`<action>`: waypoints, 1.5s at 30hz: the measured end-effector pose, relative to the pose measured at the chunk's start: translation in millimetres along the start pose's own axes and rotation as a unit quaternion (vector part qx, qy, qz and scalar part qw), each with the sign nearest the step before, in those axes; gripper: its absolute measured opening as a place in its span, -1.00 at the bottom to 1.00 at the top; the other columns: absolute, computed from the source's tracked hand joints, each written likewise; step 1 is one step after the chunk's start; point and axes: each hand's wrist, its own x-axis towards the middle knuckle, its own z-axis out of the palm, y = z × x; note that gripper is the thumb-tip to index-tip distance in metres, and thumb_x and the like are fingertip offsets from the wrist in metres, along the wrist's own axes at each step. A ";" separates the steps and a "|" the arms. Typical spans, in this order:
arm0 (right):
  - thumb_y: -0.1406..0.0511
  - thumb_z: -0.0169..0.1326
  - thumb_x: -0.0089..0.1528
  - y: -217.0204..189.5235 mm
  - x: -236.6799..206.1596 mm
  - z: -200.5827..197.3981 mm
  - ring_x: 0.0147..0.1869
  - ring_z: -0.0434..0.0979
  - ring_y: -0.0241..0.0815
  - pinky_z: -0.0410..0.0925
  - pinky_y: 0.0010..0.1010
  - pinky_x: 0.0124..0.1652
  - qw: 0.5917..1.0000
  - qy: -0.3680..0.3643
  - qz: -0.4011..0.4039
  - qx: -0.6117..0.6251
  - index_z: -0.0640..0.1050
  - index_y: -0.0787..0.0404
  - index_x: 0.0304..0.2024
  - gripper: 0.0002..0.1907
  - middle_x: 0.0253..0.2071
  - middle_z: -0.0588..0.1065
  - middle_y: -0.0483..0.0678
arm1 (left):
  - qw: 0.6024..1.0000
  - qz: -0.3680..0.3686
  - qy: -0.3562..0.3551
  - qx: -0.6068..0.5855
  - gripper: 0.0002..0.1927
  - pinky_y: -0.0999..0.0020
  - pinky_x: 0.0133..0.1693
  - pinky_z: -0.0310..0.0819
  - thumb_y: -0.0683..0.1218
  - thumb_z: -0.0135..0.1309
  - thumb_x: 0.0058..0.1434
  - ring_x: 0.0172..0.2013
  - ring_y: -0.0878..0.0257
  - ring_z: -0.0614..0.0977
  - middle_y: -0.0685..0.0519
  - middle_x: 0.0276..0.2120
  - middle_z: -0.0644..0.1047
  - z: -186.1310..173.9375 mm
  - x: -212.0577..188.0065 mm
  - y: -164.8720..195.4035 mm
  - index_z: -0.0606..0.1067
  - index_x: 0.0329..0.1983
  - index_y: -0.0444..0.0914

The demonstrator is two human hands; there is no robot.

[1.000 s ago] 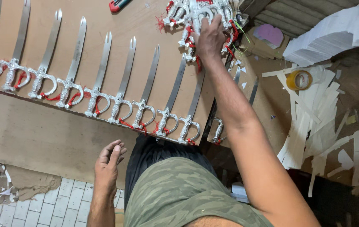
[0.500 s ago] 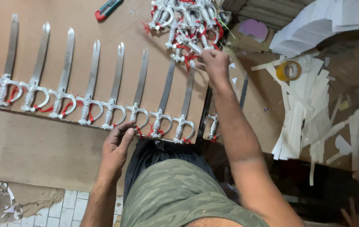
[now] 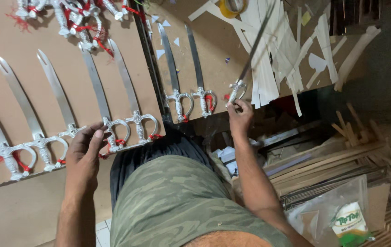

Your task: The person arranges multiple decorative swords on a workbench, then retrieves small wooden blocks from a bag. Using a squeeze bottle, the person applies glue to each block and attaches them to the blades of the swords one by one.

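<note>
Right hand [image 3: 239,114] has come away from the pile of hilts [image 3: 74,20] and now grips a silver sword [image 3: 246,68] by its hilt, blade angled up over the white paper strips [image 3: 273,59]. Left hand [image 3: 83,153] has moved onto the board [image 3: 17,50], fingers loosely open, touching a silver hilt [image 3: 115,132] in the row. Two swords [image 3: 186,98] lie just left of the held one; yellow tape roll [image 3: 232,7] up top.

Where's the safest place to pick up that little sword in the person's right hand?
By the silver hilt, coming from the near side, as the right hand does. The sword points away over the board, so its hilt lies nearest, and its thin blade looks awkward to hold.
</note>
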 end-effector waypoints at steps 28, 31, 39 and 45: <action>0.37 0.30 0.08 24.9 0.4 31.7 -0.02 0.55 -0.01 0.37 -0.21 0.02 0.986 0.029 -0.109 -0.122 0.67 0.25 -0.29 -0.85 -0.21 0.58 0.00 | 0.999 -0.043 -0.020 0.026 -0.61 0.33 0.10 0.47 -0.03 0.08 0.37 0.05 0.26 0.60 0.03 0.03 0.58 30.2 -0.3 -7.7 0.48 0.19 -0.31; 0.35 0.31 0.10 24.2 1.5 32.6 -0.04 0.55 -0.01 0.37 -0.20 0.01 0.983 0.022 -0.126 -0.130 0.69 0.21 -0.31 -0.89 -0.24 0.59 -0.01 | 0.999 -0.035 -0.012 0.022 -0.61 0.34 0.10 0.46 -0.03 0.08 0.37 0.04 0.28 0.59 0.03 0.01 0.58 20.3 -0.5 -10.3 0.49 0.18 -0.31; 0.22 0.35 0.17 -25.2 -13.9 20.0 0.05 0.41 0.18 0.28 0.01 0.04 0.960 0.031 -0.118 -0.253 0.67 0.17 -0.18 -0.77 -0.15 0.54 0.06 | 0.999 -0.029 0.043 -0.014 -0.59 0.41 0.04 0.44 -0.02 0.11 0.34 -0.03 0.36 0.57 0.06 -0.05 0.59 -16.9 -11.0 -15.4 0.50 0.18 -0.31; 0.33 0.32 0.26 -122.4 -30.8 47.0 0.05 0.53 0.02 0.33 -0.05 0.14 0.950 -0.012 -0.278 -0.141 0.67 0.19 -0.18 -0.89 -0.10 0.55 0.02 | 0.995 -0.005 0.098 -0.019 -0.52 0.42 -0.25 0.27 -0.01 0.21 0.27 -0.32 0.36 0.35 0.16 -0.34 0.37 -50.8 -30.0 -32.5 0.45 0.19 -0.31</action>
